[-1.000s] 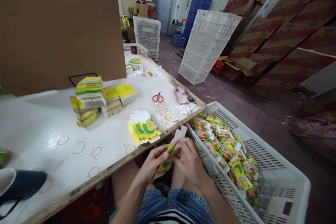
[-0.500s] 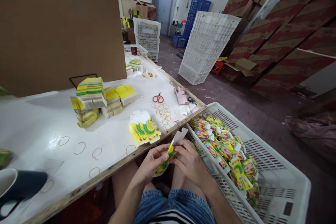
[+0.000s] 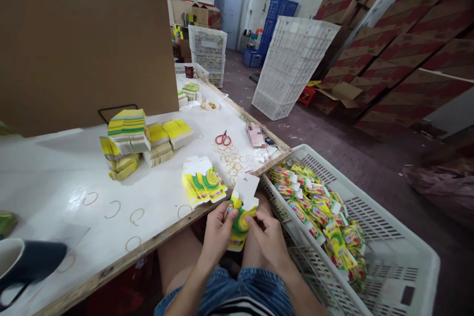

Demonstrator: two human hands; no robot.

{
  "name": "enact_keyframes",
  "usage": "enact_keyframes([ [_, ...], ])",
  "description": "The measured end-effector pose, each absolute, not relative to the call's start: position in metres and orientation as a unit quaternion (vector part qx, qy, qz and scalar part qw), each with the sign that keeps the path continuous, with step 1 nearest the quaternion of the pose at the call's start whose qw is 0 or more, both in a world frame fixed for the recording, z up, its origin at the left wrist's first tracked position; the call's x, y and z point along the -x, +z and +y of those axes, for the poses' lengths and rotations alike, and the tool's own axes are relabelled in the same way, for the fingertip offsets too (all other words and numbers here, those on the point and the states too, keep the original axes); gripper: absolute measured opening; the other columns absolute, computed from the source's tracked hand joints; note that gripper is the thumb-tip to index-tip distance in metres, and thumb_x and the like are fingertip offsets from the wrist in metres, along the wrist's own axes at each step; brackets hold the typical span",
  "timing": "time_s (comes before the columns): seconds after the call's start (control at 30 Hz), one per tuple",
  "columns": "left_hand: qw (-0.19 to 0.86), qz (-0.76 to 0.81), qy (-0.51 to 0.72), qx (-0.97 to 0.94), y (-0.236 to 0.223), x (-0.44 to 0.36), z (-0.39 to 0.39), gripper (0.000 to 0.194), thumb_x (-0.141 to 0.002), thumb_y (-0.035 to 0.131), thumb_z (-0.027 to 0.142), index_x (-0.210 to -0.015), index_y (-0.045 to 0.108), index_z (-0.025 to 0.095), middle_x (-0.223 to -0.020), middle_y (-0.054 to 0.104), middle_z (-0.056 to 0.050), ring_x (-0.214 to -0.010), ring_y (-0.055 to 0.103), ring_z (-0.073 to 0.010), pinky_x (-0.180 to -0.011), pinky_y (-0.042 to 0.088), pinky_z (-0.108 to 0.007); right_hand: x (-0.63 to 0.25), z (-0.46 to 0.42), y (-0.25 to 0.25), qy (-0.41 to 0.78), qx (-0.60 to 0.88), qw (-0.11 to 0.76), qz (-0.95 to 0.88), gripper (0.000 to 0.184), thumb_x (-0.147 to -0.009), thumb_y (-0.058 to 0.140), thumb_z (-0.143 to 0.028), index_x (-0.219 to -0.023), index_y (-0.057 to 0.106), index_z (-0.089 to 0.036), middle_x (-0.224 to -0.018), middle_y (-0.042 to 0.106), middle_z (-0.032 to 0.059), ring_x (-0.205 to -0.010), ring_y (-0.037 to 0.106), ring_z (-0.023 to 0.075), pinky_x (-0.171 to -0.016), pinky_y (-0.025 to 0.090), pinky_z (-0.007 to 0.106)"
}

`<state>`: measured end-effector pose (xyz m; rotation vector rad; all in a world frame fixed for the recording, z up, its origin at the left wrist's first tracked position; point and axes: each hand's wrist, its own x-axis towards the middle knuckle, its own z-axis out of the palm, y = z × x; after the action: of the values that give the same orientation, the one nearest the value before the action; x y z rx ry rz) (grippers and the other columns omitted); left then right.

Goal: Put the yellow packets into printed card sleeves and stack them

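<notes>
A yellow and green printed carton (image 3: pixel 241 222) with white flaps is held over my lap, its printed face turned up. My left hand (image 3: pixel 218 229) pinches its left edge, thumb on top. On the opposite edge my right hand (image 3: pixel 267 234) grips it between thumb and fingers. Just beyond, at the table's front edge, lies a small stack of flat unfolded cartons (image 3: pixel 203 182) in the same print. To my right a white plastic crate (image 3: pixel 392 222) holds many folded cartons (image 3: pixel 318 207).
Red-handled scissors (image 3: pixel 222 138) and loose rubber bands (image 3: pixel 233 163) lie on the white table (image 3: pixel 74 177). Bundled cartons (image 3: pixel 128 131) stand farther back near a large cardboard sheet (image 3: pixel 85 39). A dark mug (image 3: pixel 40 259) sits at the left. White crates (image 3: pixel 292 64) are stacked on the floor.
The carton has turned from edge-on to face-up, with its white flaps now spread toward the table. Both hands have shifted to its two side edges, slightly farther apart.
</notes>
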<state>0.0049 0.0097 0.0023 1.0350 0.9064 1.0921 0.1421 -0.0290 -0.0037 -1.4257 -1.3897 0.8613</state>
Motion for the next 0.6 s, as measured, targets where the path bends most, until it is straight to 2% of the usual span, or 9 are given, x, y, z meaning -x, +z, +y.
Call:
enact_keyframes([
  [0.1, 0.58, 0.421, 0.476, -0.51, 0.002, -0.006, 0.009, 0.03, -0.079, 0.069, 0.033, -0.103, 0.071, 0.016, -0.096, 0.073, -0.006, -0.09, 0.064, -0.0238, -0.083, 0.048, -0.03, -0.143, -0.029, -0.009, 0.312, 0.614, 0.478, -0.546, 0.03, -0.089, 0.056, -0.04, -0.074, 0.067, -0.016, -0.066, 0.066, 0.0024, -0.062, 0.059, 0.0173, -0.057, 0.048, 0.025],
  [0.2, 0.561, 0.432, 0.461, -0.535, -0.001, -0.005, 0.009, 0.035, -0.077, 0.07, 0.029, -0.11, 0.068, 0.017, -0.089, 0.071, -0.006, -0.086, 0.064, -0.0235, -0.08, 0.048, -0.03, -0.151, -0.028, -0.009, 0.299, 0.622, 0.498, -0.525, 0.03, -0.088, 0.058, -0.041, -0.072, 0.066, -0.017, -0.064, 0.064, 0.0019, -0.061, 0.059, 0.017, -0.056, 0.048, 0.026],
  [0.3, 0.582, 0.408, 0.44, -0.548, -0.001, -0.004, 0.007, 0.051, -0.081, 0.066, 0.029, -0.129, 0.053, 0.018, -0.084, 0.068, -0.005, -0.078, 0.062, -0.0199, -0.075, 0.048, -0.029, -0.159, -0.027, -0.006, 0.338, 0.576, 0.545, -0.506, 0.025, -0.087, 0.061, -0.039, -0.099, 0.065, -0.017, -0.081, 0.07, 0.0052, -0.072, 0.066, 0.019, -0.065, 0.054, 0.028],
  [0.37, 0.615, 0.369, 0.424, -0.552, 0.002, -0.003, 0.005, 0.062, -0.085, 0.062, 0.028, -0.141, 0.037, 0.021, -0.087, 0.067, -0.005, -0.077, 0.062, -0.0184, -0.075, 0.048, -0.028, -0.163, -0.028, -0.004, 0.359, 0.542, 0.57, -0.502, 0.039, -0.087, 0.062, -0.037, -0.121, 0.055, -0.02, -0.095, 0.071, 0.0079, -0.08, 0.068, 0.0201, -0.07, 0.057, 0.031],
  [0.47, 0.65, 0.328, 0.405, -0.554, 0.009, -0.001, 0.003, 0.072, -0.088, 0.058, 0.026, -0.148, 0.019, 0.024, -0.097, 0.068, -0.008, -0.084, 0.064, -0.0189, -0.079, 0.049, -0.03, -0.169, -0.03, 0.001, 0.384, 0.514, 0.566, -0.518, 0.045, -0.088, 0.061, -0.036, -0.129, 0.048, -0.023, -0.104, 0.07, 0.0095, -0.084, 0.069, 0.0204, -0.073, 0.058, 0.033],
  [0.5, 0.654, 0.321, 0.4, -0.556, 0.011, 0.0, 0.002, 0.071, -0.088, 0.058, 0.026, -0.148, 0.02, 0.024, -0.1, 0.068, -0.009, -0.088, 0.064, -0.0196, -0.081, 0.049, -0.03, -0.171, -0.031, 0.003, 0.395, 0.506, 0.559, -0.525, 0.044, -0.089, 0.06, -0.035, -0.129, 0.049, -0.023, -0.106, 0.069, 0.0095, -0.085, 0.069, 0.0206, -0.074, 0.058, 0.032],
  [0.6, 0.667, 0.307, 0.39, -0.556, 0.015, 0.003, 0.002, 0.058, -0.086, 0.062, 0.027, -0.139, 0.04, 0.023, -0.104, 0.068, -0.01, -0.092, 0.064, -0.0215, -0.082, 0.049, -0.03, -0.176, -0.031, 0.009, 0.427, 0.485, 0.533, -0.546, 0.042, -0.09, 0.059, -0.035, -0.129, 0.05, -0.023, -0.103, 0.07, 0.0079, -0.085, 0.069, 0.0202, -0.075, 0.057, 0.032],
])
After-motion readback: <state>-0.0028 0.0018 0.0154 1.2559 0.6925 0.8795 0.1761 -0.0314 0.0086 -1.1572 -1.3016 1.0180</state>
